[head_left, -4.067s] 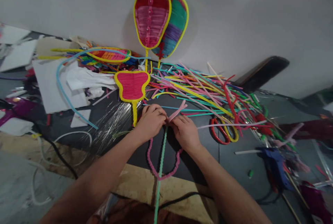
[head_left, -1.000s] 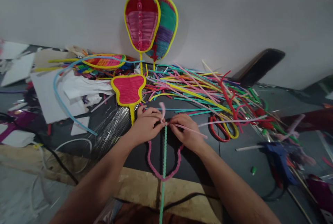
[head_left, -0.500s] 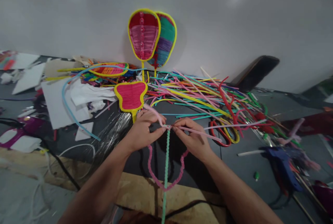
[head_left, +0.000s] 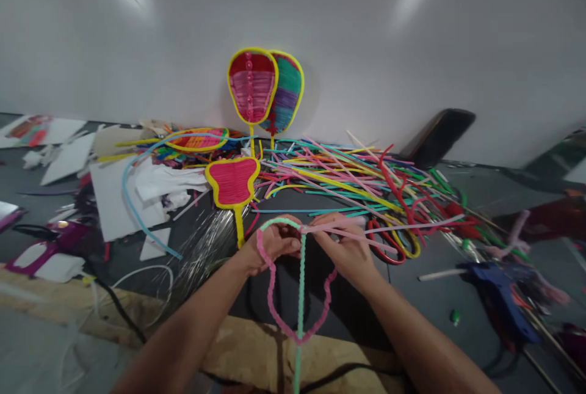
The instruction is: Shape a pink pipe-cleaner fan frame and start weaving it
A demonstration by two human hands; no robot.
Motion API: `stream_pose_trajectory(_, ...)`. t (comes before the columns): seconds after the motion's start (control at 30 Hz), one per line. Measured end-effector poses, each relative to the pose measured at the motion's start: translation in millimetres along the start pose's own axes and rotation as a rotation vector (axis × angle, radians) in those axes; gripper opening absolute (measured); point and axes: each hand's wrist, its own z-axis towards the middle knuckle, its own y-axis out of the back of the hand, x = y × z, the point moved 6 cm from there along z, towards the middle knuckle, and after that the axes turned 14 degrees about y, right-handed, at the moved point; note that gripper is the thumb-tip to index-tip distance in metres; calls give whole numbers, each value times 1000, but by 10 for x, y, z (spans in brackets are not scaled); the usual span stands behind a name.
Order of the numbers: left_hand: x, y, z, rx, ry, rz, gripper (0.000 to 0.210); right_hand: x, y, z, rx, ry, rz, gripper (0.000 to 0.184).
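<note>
A heart-like frame of twisted pipe cleaners (head_left: 271, 296), pink round the sides and mint green at the upper left, hangs upright between my hands. Down its middle runs a mint-green twisted stem (head_left: 301, 296). My left hand (head_left: 274, 246) is behind the frame's upper left, its fingers curled in at the top joint beside the stem. Pinched at that same joint, my right hand (head_left: 345, 250) holds pale pink pipe cleaners (head_left: 375, 240), whose loose ends stretch out to the right. The right fingertips are partly hidden by the strands.
A pink-and-yellow fan shape (head_left: 233, 183) lies just beyond my left hand. Loose pipe cleaners (head_left: 339, 168) are heaped at the back, with red-handled scissors (head_left: 387, 247) by my right hand. A blue glue gun (head_left: 501, 302) lies at right; a dark phone-like slab (head_left: 442, 137) leans on the wall.
The pale pink end that my left hand held at upper left now points right across my right hand. My left hand has moved behind the frame, uncovering its green top curve.
</note>
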Motion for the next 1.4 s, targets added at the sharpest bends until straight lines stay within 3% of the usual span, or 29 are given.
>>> stream_pose_trajectory(0.1, 22, -49, 15, -42, -31, 19, 45, 61, -46, -17, 27, 109, -40, 7)
stream_pose_trajectory(0.23, -5, -17, 8, -124, -140, 98, 29, 167, -88, -23, 59, 214, -47, 7)
stream_pose_trajectory(0.4, 10, 111, -12, -268, -165, 115, 21, 199, -96, -8, 57, 207, -32, 5)
stream_pose_trajectory(0.53, -7, 105, -29, -231, -174, 80, 20, 130, -97, -1, 32, 91, 46, 5)
stream_pose_trajectory(0.77, -67, 69, -66, -180, -187, 25, 20, 94, -54, 26, 0, 9, 128, 4)
stream_pose_trajectory(0.97, -34, -9, -34, -33, -80, 7, 30, 97, -39, 18, -21, 12, 132, 4)
stream_pose_trajectory(1.03, -23, -14, -36, -38, -53, 8, 28, 82, -41, 13, 4, -7, 106, 5)
stream_pose_trajectory(1.1, -22, -8, -42, -67, -37, -1, 27, 29, -41, 17, 41, -36, 115, 13)
stream_pose_trajectory(1.2, -44, 22, -46, -122, -48, -37, 26, -137, 14, 48, 70, -93, 201, 40)
stream_pose_trajectory(1.27, -51, 50, -41, -154, -53, -65, 26, -245, 145, 94, 1, -95, 233, 43)
stream_pose_trajectory(1.33, -44, 62, -35, -155, -51, -90, 25, -296, 342, 146, -146, -56, 240, 37)
stream_pose_trajectory(1.4, -30, 54, -33, -136, -48, -94, 24, -282, 469, 183, -195, -38, 228, 27)
